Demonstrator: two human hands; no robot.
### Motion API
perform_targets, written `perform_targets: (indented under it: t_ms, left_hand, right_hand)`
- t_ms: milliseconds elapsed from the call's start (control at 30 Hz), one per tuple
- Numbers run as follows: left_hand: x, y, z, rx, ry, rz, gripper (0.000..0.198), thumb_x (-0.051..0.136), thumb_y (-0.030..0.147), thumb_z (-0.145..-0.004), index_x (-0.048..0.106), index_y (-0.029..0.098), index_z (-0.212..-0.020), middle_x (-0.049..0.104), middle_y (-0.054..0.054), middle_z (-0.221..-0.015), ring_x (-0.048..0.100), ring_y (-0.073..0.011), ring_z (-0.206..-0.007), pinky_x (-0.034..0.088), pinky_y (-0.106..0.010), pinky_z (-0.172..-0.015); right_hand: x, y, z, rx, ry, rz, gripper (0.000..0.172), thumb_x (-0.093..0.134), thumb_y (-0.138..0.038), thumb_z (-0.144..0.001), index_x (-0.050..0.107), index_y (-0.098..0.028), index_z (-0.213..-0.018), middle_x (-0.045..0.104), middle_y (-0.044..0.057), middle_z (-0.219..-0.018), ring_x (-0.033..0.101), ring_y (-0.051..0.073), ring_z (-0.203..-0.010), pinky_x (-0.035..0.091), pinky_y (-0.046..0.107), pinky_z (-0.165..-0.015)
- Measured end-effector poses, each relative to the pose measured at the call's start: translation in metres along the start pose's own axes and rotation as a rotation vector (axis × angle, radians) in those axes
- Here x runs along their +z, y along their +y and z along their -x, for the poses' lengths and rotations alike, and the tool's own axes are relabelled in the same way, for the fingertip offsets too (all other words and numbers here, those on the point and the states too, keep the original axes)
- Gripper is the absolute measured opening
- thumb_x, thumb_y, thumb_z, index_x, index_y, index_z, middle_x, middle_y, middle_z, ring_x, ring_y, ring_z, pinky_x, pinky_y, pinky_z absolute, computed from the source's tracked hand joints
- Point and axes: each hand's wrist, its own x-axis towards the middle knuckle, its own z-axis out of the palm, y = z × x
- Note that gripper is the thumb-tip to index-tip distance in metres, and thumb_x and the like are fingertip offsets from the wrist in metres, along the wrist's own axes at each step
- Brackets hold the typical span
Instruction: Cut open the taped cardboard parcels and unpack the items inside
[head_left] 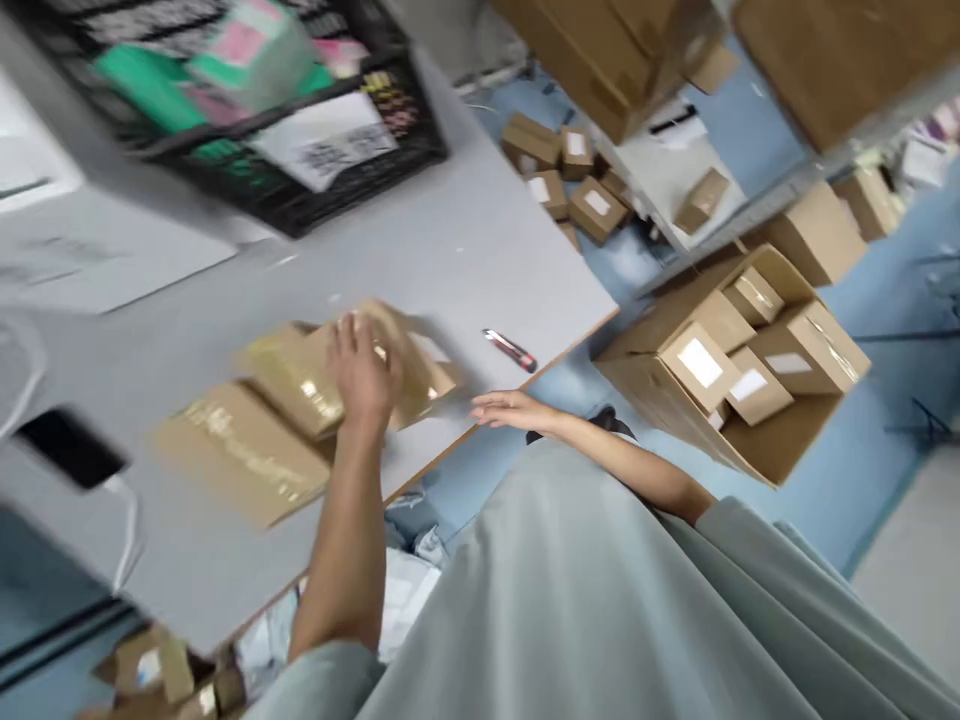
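Three taped cardboard boxes lie side by side on the table: a left box [247, 455], a middle box [292, 375] and a right box [416, 365]. My left hand [364, 370] is over the meeting edges of the middle and right boxes, its fingers bent down onto the cardboard; the fingertips are blurred. Beside the table's front edge, my right hand [510, 410] is held with its fingers stretched out and nothing in them. A red and black box cutter [510, 350] lies on the table just beyond it.
A black crate [360, 130] holding green and pink packs stands at the back of the table [495, 250]. A phone [71, 447] and white cables lie at the left. On the right, a large carton [645, 400] contains several small boxes. More small boxes [596, 205] sit on the floor beyond.
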Motion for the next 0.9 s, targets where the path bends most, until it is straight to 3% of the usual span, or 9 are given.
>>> perform_targets:
  t_ms: [67, 133, 300, 400, 500, 600, 733, 800, 900]
  left_hand:
    - [0.034, 0.033, 0.032, 0.038, 0.008, 0.092, 0.067, 0.049, 0.053, -0.107, 0.057, 0.018, -0.164, 0.052, -0.020, -0.176, 0.039, -0.0392, -0.170, 0.027, -0.064, -0.142]
    - [0.075, 0.075, 0.070, 0.098, -0.131, 0.213, 0.062, 0.049, 0.054, -0.107, 0.064, 0.018, -0.155, 0.063, -0.024, -0.163, 0.053, -0.0399, -0.161, 0.035, -0.062, -0.139]
    - [0.164, 0.204, 0.157, 0.226, -0.523, 0.415, 0.051, 0.055, 0.058, -0.106, 0.072, 0.026, -0.141, 0.073, -0.018, -0.152, 0.063, -0.0365, -0.152, 0.042, -0.059, -0.137]
    - [0.203, 0.273, 0.178, 0.284, -0.703, 0.434, 0.051, 0.056, 0.056, -0.107, 0.072, 0.026, -0.145, 0.072, -0.016, -0.155, 0.064, -0.0340, -0.151, 0.043, -0.056, -0.137]
    - [0.243, 0.327, 0.177, 0.362, -0.785, 0.394, 0.053, 0.056, 0.049, -0.108, 0.066, 0.023, -0.153, 0.067, -0.017, -0.162, 0.061, -0.0318, -0.155, 0.042, -0.053, -0.138]
    - [0.295, 0.366, 0.162, 0.396, -0.797, 0.316, 0.057, 0.056, 0.043, -0.108, 0.060, 0.019, -0.159, 0.062, -0.019, -0.167, 0.058, -0.0316, -0.159, 0.043, -0.053, -0.138]
    - [0.361, 0.393, 0.137, 0.312, -0.743, 0.106, 0.059, 0.062, 0.031, -0.104, 0.057, 0.015, -0.161, 0.054, -0.023, -0.173, 0.047, -0.0356, -0.168, 0.036, -0.056, -0.142]
    - [0.382, 0.397, 0.128, 0.243, -0.692, 0.021, 0.062, 0.064, 0.026, -0.102, 0.055, 0.012, -0.162, 0.048, -0.026, -0.178, 0.041, -0.0387, -0.172, 0.031, -0.060, -0.144]
    - [0.396, 0.399, 0.123, 0.198, -0.627, -0.028, 0.063, 0.063, 0.024, -0.103, 0.052, 0.009, -0.164, 0.046, -0.029, -0.179, 0.038, -0.0393, -0.173, 0.029, -0.061, -0.144]
  right_hand:
    - [-0.050, -0.004, 0.038, -0.086, 0.103, -0.044, 0.028, 0.096, -0.034, -0.083, 0.084, -0.025, -0.107, 0.086, 0.001, -0.102, 0.080, 0.029, -0.115, 0.053, 0.053, -0.123]
    - [-0.105, -0.003, 0.083, -0.181, 0.268, -0.079, 0.025, 0.094, -0.034, -0.084, 0.085, -0.026, -0.106, 0.087, 0.002, -0.106, 0.081, 0.026, -0.111, 0.055, 0.050, -0.121]
    - [-0.245, 0.026, 0.195, -0.327, 0.714, -0.139, 0.032, 0.086, -0.045, -0.090, 0.082, -0.026, -0.116, 0.087, 0.005, -0.119, 0.082, 0.025, -0.112, 0.057, 0.049, -0.120]
    - [-0.322, 0.057, 0.239, -0.373, 0.877, -0.068, 0.038, 0.081, -0.049, -0.093, 0.080, -0.023, -0.121, 0.086, 0.010, -0.127, 0.080, 0.027, -0.122, 0.056, 0.048, -0.121]
    - [-0.388, 0.093, 0.256, -0.326, 1.060, 0.045, 0.048, 0.077, -0.052, -0.095, 0.077, -0.019, -0.129, 0.082, 0.016, -0.139, 0.076, 0.031, -0.132, 0.054, 0.049, -0.124]
    - [-0.435, 0.124, 0.249, -0.178, 1.184, 0.096, 0.066, 0.079, -0.056, -0.094, 0.070, -0.015, -0.145, 0.073, 0.022, -0.155, 0.072, 0.035, -0.142, 0.054, 0.051, -0.125]
    - [-0.469, 0.143, 0.223, -0.062, 1.096, 0.074, 0.084, 0.084, -0.064, -0.091, 0.064, -0.014, -0.156, 0.075, 0.024, -0.152, 0.074, 0.037, -0.139, 0.057, 0.050, -0.121]
    - [-0.480, 0.147, 0.214, -0.063, 1.055, 0.079, 0.086, 0.086, -0.066, -0.089, 0.065, -0.016, -0.155, 0.078, 0.022, -0.147, 0.075, 0.036, -0.137, 0.057, 0.050, -0.121]
    - [-0.493, 0.151, 0.211, -0.087, 1.012, 0.075, 0.081, 0.087, -0.068, -0.086, 0.070, -0.018, -0.148, 0.081, 0.020, -0.141, 0.077, 0.035, -0.132, 0.057, 0.052, -0.121]
